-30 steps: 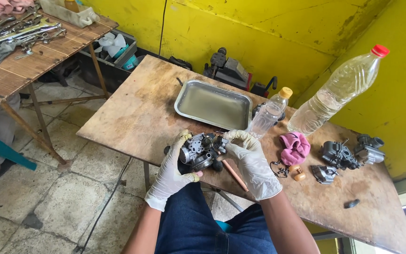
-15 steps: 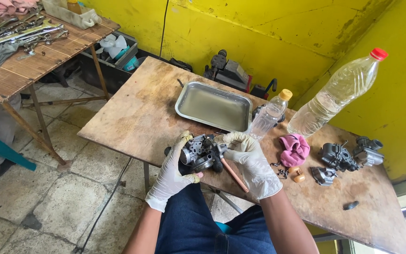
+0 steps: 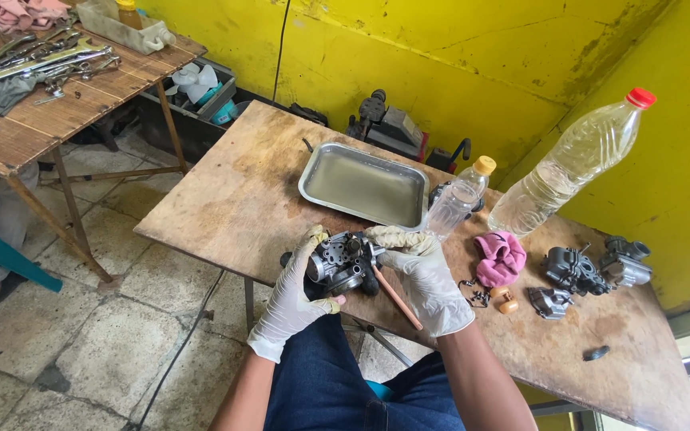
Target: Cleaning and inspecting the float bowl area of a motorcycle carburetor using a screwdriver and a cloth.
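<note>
Our left hand point(image 3: 291, 299) cups the carburetor point(image 3: 341, 262) from below and from its left side, gloved fingers wrapped around the body. Our right hand point(image 3: 425, 279) closes on it from the right, and a thin brown stick point(image 3: 397, 297) is pinched in that same hand (we cannot tell whether it is a brush or a rod). So both hands grip, neither is free. The carburetor sits between the 2 hands, just above the near edge of the table point(image 3: 233, 207), over our lap. The stick's long axis runs from the carburetor's right face down toward our right wrist, so its upper end meets the part and the right hand is the nearer one to work it.

Farther out lie the metal tray point(image 3: 363, 185), a small bottle point(image 3: 455, 203), 1 large bottle point(image 3: 573, 164), a pink rag point(image 3: 501, 257), and more dark parts point(image 3: 573, 270) well to the right.
</note>
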